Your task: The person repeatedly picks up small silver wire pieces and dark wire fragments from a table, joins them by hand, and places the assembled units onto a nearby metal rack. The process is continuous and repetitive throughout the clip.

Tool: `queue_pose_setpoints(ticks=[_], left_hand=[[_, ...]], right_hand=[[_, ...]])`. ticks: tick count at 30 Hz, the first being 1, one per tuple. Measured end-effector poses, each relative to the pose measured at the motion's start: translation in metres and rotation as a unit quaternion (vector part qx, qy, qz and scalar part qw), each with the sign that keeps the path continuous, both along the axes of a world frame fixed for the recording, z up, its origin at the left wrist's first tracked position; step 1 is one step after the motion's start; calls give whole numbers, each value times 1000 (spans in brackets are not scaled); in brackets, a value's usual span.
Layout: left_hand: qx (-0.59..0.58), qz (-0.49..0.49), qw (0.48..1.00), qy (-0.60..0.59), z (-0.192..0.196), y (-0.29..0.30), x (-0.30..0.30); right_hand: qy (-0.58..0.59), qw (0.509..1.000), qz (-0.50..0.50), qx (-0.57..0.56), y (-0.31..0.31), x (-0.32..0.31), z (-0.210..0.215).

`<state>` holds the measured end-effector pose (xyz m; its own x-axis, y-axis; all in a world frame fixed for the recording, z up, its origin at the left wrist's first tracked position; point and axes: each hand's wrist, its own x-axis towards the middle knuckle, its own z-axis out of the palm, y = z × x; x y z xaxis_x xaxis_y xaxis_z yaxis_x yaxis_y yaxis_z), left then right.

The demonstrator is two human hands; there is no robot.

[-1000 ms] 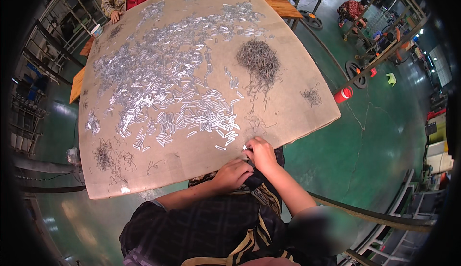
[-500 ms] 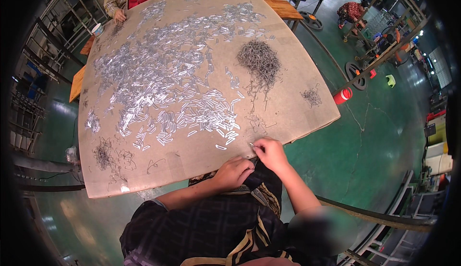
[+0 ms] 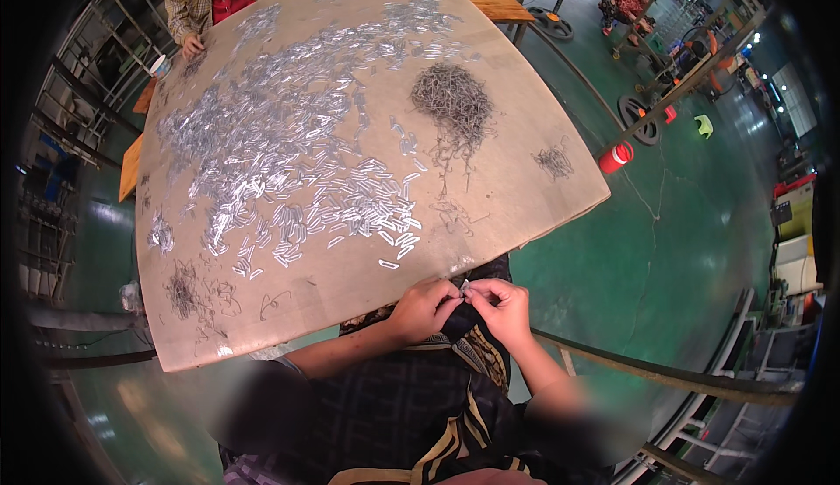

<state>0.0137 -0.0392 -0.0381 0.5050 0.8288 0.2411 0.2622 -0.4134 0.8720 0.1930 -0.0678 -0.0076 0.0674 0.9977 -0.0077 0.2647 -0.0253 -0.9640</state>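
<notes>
My left hand [image 3: 426,310] and my right hand [image 3: 503,308] meet fingertip to fingertip just off the near edge of the table, above my lap. A tiny silver metal piece [image 3: 465,286] shows at the pinched fingers of my right hand. The left thumb and forefinger are pressed together beside it; what they pinch, if anything, is too small to make out. Beyond my hands, many slim, elongated silver metal loops [image 3: 297,118] lie scattered over the brown-covered table [image 3: 534,214]. A heap of thin dark bent wire pieces [image 3: 452,100] sits to their right.
Smaller clumps of dark wire [image 3: 553,162] lie near the table's sides. Across the table a person in a checked shirt rests a hand [image 3: 192,46] on it, near a paper cup [image 3: 159,67]. A red container [image 3: 616,157] stands by the right edge; a metal rail [image 3: 665,371] runs at lower right.
My right hand has drawn back from the table's edge toward me, bringing the small silver piece against my left fingertips. The view has shifted slightly.
</notes>
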Motion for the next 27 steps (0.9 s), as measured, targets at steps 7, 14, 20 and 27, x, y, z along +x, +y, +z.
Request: queue_pose_setpoints(ticks=[7,14,20,27], left_hand=[[-15,3,999,31,0,-2,1],[-62,-65,993,76,15,10,-6],[190,110,954,204,-3,109,-30],[195,82,893,396,-21,139,-27]], right_hand=[[-75,996,3,51,-4,-4,7],[-107,989,20,96,-8,-3,8],[-108,987,-2,115,-8,1,7],[-111,984,3,137,-8,-1,10]])
